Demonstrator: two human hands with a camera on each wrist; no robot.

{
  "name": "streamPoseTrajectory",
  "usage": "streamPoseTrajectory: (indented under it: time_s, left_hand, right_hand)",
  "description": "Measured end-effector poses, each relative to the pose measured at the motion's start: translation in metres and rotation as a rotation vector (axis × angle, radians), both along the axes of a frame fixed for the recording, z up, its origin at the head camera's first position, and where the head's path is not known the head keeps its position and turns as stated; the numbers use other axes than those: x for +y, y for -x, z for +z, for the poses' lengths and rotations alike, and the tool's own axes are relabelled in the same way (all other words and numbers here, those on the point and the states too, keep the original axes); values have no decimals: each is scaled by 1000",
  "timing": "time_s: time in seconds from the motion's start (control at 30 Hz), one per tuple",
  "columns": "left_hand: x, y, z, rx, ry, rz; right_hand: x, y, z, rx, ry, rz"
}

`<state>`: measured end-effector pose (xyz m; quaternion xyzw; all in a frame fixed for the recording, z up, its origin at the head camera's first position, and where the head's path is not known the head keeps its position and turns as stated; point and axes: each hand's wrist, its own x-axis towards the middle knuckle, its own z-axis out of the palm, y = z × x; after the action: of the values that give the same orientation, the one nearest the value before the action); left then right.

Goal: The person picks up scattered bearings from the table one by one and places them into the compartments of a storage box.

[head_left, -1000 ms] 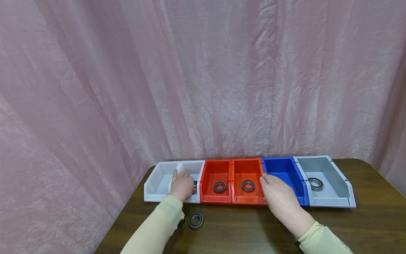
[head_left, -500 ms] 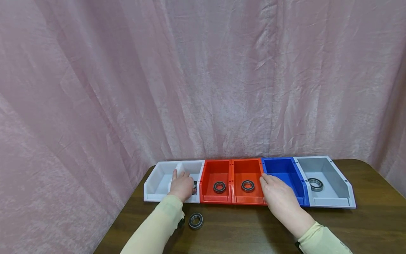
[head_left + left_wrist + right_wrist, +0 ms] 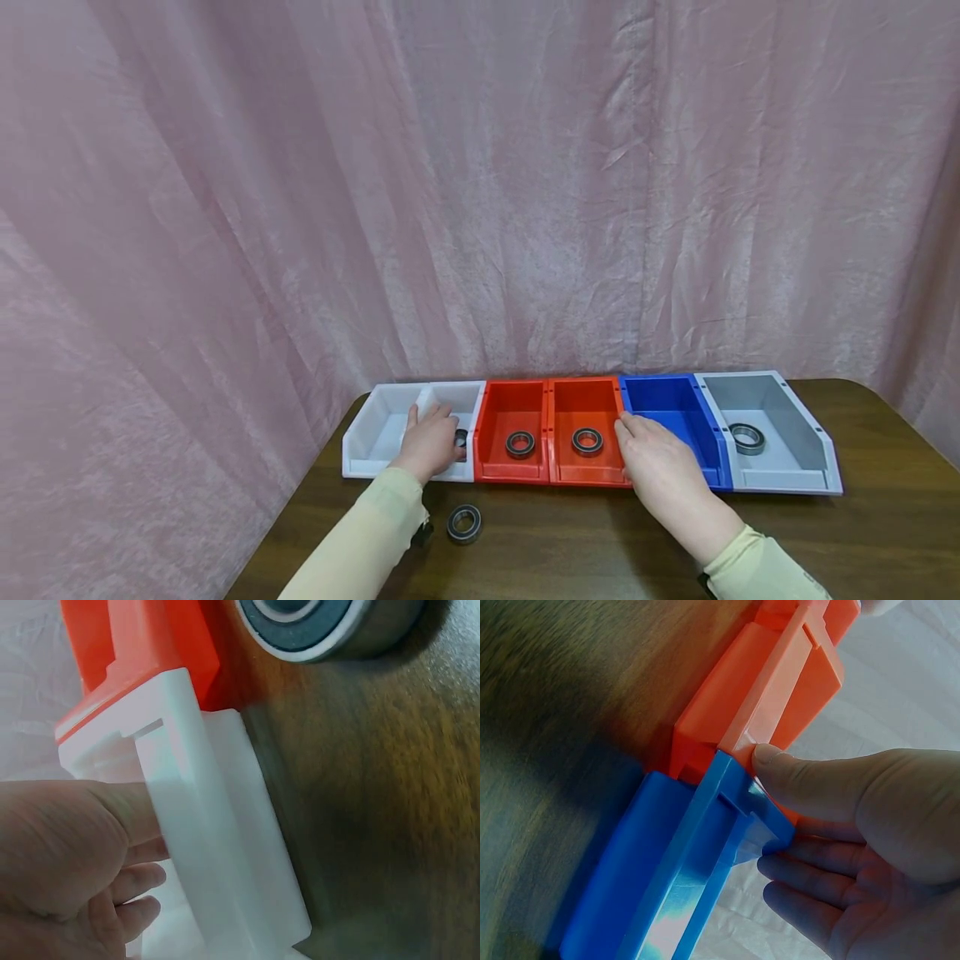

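Observation:
My left hand (image 3: pixel 429 442) reaches into the right-hand white bin (image 3: pixel 465 392), fingers loosely bent. A dark ball bearing (image 3: pixel 461 437) sits in that bin beside my thumb; whether they touch cannot be told. In the left wrist view the bin's front wall (image 3: pixel 202 825) hides the thumb tip. My right hand (image 3: pixel 663 462) holds the adjoining side walls of the orange bin (image 3: pixel 588 392) and blue bin (image 3: pixel 663 387), thumb on the orange edge in the right wrist view. Another bearing (image 3: pixel 464 523) lies on the table in front of the white bins.
Another white bin (image 3: pixel 378 421) stands at the row's left end. A bearing (image 3: pixel 520 444) lies in the red bin (image 3: pixel 513 396), one bearing (image 3: pixel 587 442) in the orange bin, and another bearing (image 3: pixel 747 438) in the grey bin (image 3: pixel 787 479). A pink curtain (image 3: pixel 525 208) hangs behind the table (image 3: pixel 562 542).
My left wrist and forearm have shifted slightly left, and a little more of the bearing beside the thumb shows. The right hand keeps its place.

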<state>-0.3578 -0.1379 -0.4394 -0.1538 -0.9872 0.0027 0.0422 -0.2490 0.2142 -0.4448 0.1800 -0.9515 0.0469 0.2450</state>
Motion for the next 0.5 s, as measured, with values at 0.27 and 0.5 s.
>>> streamPoseTrajectory:
  time_s: [0.27,0.5]
  left_hand:
    - [-7,-7,7,45,-47,-10]
    - [-13,-13,13,69,-61,1]
  right_hand:
    - [1,2,-3,32,5,19]
    - [1,0,-1,10,9,16]
